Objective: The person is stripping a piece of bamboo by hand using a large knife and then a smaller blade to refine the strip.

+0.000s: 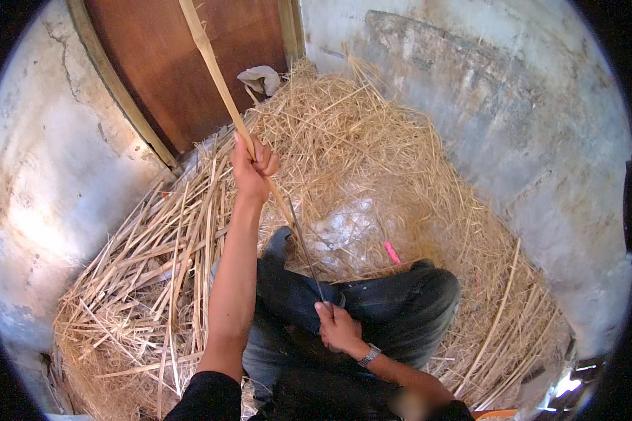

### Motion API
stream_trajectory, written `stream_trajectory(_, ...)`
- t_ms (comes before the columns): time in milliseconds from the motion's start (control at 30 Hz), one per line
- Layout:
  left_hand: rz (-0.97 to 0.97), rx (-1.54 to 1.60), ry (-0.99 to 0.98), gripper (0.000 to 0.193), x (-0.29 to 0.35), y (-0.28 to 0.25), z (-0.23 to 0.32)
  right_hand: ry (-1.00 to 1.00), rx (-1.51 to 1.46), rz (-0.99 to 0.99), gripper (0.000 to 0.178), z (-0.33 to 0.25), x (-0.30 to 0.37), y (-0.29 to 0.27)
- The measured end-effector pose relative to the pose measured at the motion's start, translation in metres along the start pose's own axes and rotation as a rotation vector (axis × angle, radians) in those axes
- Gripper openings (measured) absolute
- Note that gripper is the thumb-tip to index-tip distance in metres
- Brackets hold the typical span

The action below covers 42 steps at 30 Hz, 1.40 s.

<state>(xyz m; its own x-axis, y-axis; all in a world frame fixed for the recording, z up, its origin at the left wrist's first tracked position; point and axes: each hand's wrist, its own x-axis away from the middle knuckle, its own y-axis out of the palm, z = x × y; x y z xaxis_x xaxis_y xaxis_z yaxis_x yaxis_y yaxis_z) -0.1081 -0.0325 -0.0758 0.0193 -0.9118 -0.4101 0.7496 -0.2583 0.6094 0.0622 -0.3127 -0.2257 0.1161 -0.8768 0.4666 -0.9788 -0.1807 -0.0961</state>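
My left hand [255, 167] is closed around a long pale bamboo strip [216, 72], which slants up toward the door and shows a knot near its upper part. The strip's lower end comes out below my fist. My right hand [338, 328], with a wristwatch [369, 356] at its wrist, grips the handle of a long thin knife [305, 245] above my lap. The dark blade points up and away, its tip close beside the strip's lower end. Whether blade and strip touch, I cannot tell.
Curled shavings [358, 112] are heaped ahead and to the right. Several split bamboo strips [147, 263] lie on the left. A pink object [392, 252] rests beyond my knees. A brown door [189, 63] and stained walls [505, 105] enclose the corner, with a pale cloth-like item [261, 78] by the door.
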Motion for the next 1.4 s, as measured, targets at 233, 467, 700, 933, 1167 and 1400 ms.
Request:
stream_trajectory(233, 0.081, 0.069, 0.022, 0.055, -0.003, -0.006, 0.000, 0.285, -0.297, -0.162, 0.048, -0.012, 0.016, -0.023)
stream_trajectory(467, 0.092, 0.037, 0.023, 0.056, -0.009, -0.005, 0.000, 0.455, -0.358, -0.170, 0.046, 0.019, 0.004, -0.030)
stream_trajectory(700, 0.036, 0.028, -0.033, 0.057, -0.005, -0.009, 0.004, 0.317, -0.337, -0.143, 0.046, 0.000, 0.022, -0.019)
stream_trajectory(933, 0.195, 0.003, 0.106, 0.056, 0.001, -0.014, 0.022, 0.463, -0.473, -0.138, 0.048, 0.004, 0.020, -0.043)
stream_trajectory(1167, 0.287, 0.344, 0.303, 0.051, 0.052, -0.010, 0.089, -0.241, -0.137, 0.310, 0.035, -0.011, 0.014, -0.065)
stream_trajectory(1400, 0.159, 0.420, 0.450, 0.049, 0.109, -0.032, 0.132, -0.509, 0.157, 0.653, 0.039, -0.073, -0.019, -0.096)
